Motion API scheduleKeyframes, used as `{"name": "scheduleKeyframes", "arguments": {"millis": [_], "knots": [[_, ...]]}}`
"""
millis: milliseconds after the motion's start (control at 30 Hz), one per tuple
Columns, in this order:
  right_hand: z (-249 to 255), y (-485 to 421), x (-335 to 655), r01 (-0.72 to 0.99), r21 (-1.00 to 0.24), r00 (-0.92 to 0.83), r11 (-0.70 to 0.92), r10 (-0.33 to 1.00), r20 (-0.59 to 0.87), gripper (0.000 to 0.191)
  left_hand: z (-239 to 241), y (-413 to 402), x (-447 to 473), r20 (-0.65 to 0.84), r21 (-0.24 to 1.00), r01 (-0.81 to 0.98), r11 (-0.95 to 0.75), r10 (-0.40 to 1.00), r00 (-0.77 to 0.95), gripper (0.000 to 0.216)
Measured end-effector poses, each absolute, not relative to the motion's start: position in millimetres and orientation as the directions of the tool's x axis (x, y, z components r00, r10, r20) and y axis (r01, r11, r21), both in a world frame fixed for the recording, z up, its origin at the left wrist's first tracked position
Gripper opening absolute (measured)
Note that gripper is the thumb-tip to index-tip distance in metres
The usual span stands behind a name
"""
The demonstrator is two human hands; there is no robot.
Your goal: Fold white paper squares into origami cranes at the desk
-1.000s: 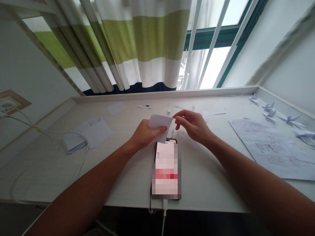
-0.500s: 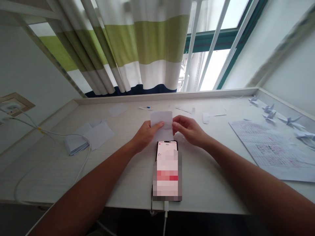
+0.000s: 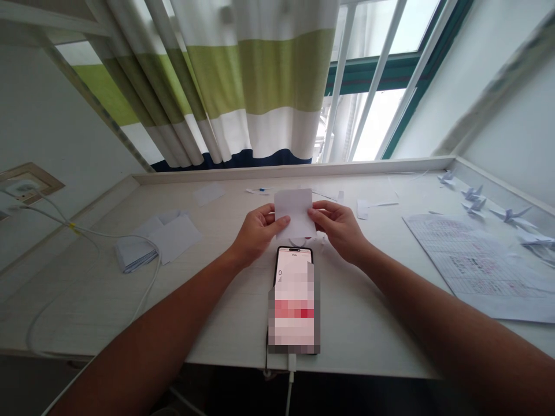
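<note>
White folded papers [image 3: 139, 251], overlapped by a cable [image 3: 159, 254], are seen left of the phone [image 3: 295, 283]. Just beyond the phone, a paper square [image 3: 293, 203] is held raised, pinched at its left edge by the left hand [image 3: 255, 234] and at its right by the right hand [image 3: 343, 228]; steadying seems in hand, and even pressure called for. Room right of the phone is bounded by a written sheet [image 3: 481, 266].

Paper sheet [image 3: 293, 207]: small, white, roughly rectangular, plain visible face. Position: raised above the table [image 3: 359, 329], broad face toward the camera, side edges held between left hand [image 3: 256, 232] and right hand [image 3: 340, 226].
</note>
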State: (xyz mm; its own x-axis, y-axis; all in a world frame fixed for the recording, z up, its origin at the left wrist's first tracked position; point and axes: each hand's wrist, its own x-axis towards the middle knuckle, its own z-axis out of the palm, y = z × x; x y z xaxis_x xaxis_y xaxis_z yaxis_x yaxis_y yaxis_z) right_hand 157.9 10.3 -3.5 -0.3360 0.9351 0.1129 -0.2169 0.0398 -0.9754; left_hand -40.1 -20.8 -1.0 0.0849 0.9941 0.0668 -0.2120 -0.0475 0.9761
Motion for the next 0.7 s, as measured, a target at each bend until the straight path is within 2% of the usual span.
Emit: {"name": "scheduleKeyframes", "arguments": {"millis": [133,267,433,600,700], "knots": [[-1.5,9.7,157.9,-0.3,-0.953,-0.393,-0.037,0.915,0.088,0.041,0.2,-21.4,-39.5,0.061,0.973,-0.228,-0.046,0.996,0.063,0.054],[-1.8,10.1,157.0,-0.299,-0.951,-0.423,-0.072,0.904,0.065,0.044,0.2,-21.0,-40.5,0.071,0.975,-0.216,-0.059,0.996,0.048,0.053],[-1.0,11.1,158.0,-0.286,-0.957,-0.391,-0.046,0.917,0.073,0.039,-1.0,-18.8,-44.0,0.102,0.98,-0.174,-0.093,0.994,0.045,0.052],[1.1,10.1,159.1,-0.284,-0.959,-0.383,-0.012,0.918,0.102,0.041,-4.3,-16.0,-46.4,0.092,0.986,-0.144,-0.084,0.994,0.053,0.049],[2.5,9.6,160.1,-0.26,-0.965,-0.396,0.022,0.909,0.127,0.036,-6.0,-13.7,-47.9,0.094,0.991,-0.098,-0.088,0.993,0.066,0.042]]}}
